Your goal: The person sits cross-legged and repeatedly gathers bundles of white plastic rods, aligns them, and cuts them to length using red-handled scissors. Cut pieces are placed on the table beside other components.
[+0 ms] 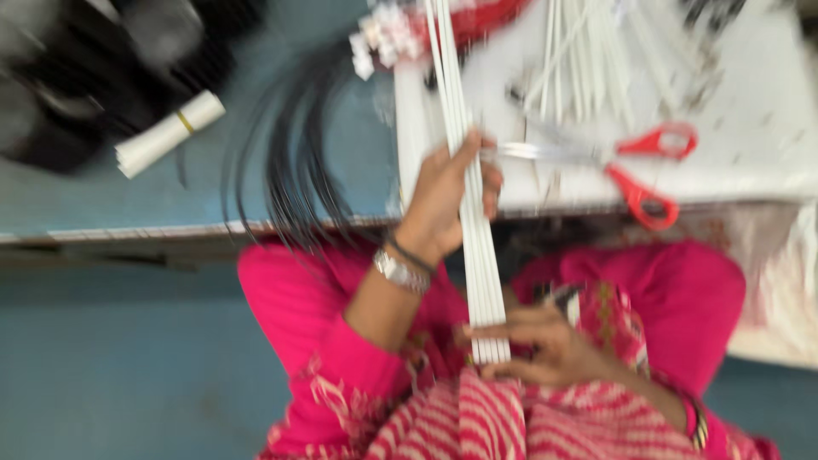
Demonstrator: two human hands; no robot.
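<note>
Bundle of white rods (477,221) runs lengthwise from my lap past the table's near edge, left hand (443,200) closed around its middle, right hand (545,345) pinching its near end.

white sticks (477,221), red-handled scissors (635,166), pink clothes (682,290)

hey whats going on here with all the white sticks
A person in pink clothing holds a bundle of thin white rods in both hands. The left hand grips it midway, near the table edge, and the right hand closes around its lower end over the lap. On the white sheet covering the table lie red-handled scissors and more loose white rods. A bunch of black wires hangs over the table edge, with a rolled white paper further left. The picture is blurred.
</note>
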